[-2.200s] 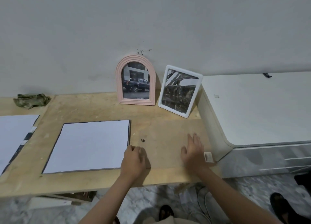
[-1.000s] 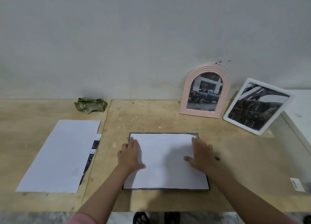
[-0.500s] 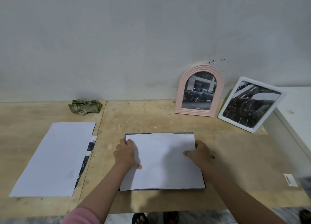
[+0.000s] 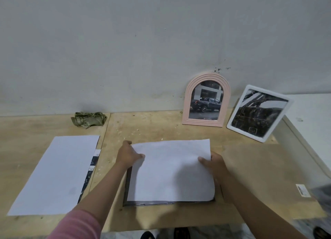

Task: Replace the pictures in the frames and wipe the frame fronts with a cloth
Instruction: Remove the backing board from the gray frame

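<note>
A white sheet (image 4: 170,168) lies blank side up over a dark frame (image 4: 129,186) on the wooden table (image 4: 250,176), its far edge lifted. My left hand (image 4: 128,154) pinches the sheet's left edge, thumb on top. My right hand (image 4: 213,164) pinches the right edge the same way. A pink arched frame (image 4: 188,102) with a truck picture leans on the wall. Beside it leans a white rectangular frame (image 4: 231,126) with a dark car picture. A crumpled green cloth (image 4: 88,119) lies at the back left.
A second white sheet (image 4: 55,174) lies at the left over dark printed paper (image 4: 91,168). A white cabinet (image 4: 308,124) stands along the table's right side. A small label (image 4: 302,190) sits near the right edge. Feet show below the front edge.
My view swung left, then both hands moved onto the sheet. From lying flat on it, they now pinch its side edges and have lifted its far edge off the dark frame.
</note>
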A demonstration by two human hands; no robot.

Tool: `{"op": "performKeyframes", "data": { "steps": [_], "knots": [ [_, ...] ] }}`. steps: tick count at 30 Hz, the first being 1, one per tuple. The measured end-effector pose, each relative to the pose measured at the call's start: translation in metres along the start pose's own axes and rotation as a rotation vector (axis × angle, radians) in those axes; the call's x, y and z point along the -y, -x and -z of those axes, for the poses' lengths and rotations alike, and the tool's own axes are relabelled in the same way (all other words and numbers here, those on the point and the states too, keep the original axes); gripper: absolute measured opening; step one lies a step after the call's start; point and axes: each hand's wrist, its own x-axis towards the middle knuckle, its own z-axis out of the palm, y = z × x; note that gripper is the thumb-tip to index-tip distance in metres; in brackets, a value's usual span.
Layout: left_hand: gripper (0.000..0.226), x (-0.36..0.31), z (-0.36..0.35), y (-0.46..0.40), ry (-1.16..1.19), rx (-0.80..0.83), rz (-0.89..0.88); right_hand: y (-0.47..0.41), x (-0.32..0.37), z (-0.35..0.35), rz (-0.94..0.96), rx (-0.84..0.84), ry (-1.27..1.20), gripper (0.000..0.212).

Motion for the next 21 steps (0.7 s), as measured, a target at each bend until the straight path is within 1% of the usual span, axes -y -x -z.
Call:
{"op": "performKeyframes", "data": {
  "steps": [1,2,3,4,5,7,8,10,13,17,19,21],
  "knots": [
    [0.049,0.001,0.002,0.003,0.135,0.014,0.053,-0.002,0.0,0.002,-0.017,-0.012,-0.034,0.01],
    [0.034,0.003,0.003,0.006,0.232,0.027,0.096,-0.003,0.001,0.004,-0.023,-0.021,-0.043,0.016],
    [0.028,0.008,0.002,0.009,0.276,0.037,0.115,-0.004,0.001,0.005,-0.03,-0.026,-0.05,0.022],
    [0.027,0.013,-0.001,0.011,0.267,0.042,0.112,-0.005,0.004,0.006,-0.039,-0.028,-0.056,0.026],
    [0.032,0.018,-0.004,0.013,0.265,0.047,0.106,-0.008,0.004,0.006,-0.045,-0.042,-0.063,0.024],
    [0.039,0.023,-0.007,0.017,0.3,0.006,0.113,-0.012,0.012,0.006,-0.081,-0.056,-0.057,0.017],
    [0.041,0.026,-0.009,0.018,0.321,-0.026,0.12,-0.015,0.016,0.005,-0.118,-0.043,-0.065,0.017],
    [0.044,0.031,-0.004,0.02,0.37,-0.114,0.149,-0.021,0.026,-0.001,-0.156,0.019,-0.024,0.021],
    [0.039,0.045,0.014,0.023,0.443,-0.215,0.199,-0.033,0.043,-0.025,-0.131,0.111,0.114,0.014],
    [0.046,0.088,0.061,0.031,0.455,-0.36,0.257,-0.047,0.075,-0.1,0.014,0.163,0.23,0.008],
    [0.05,0.119,0.094,0.041,0.473,-0.446,0.314,-0.045,0.095,-0.157,0.105,0.233,0.321,0.005],
    [0.051,0.149,0.123,0.049,0.494,-0.496,0.342,-0.043,0.115,-0.211,0.182,0.296,0.401,0.006]
  ]
}}
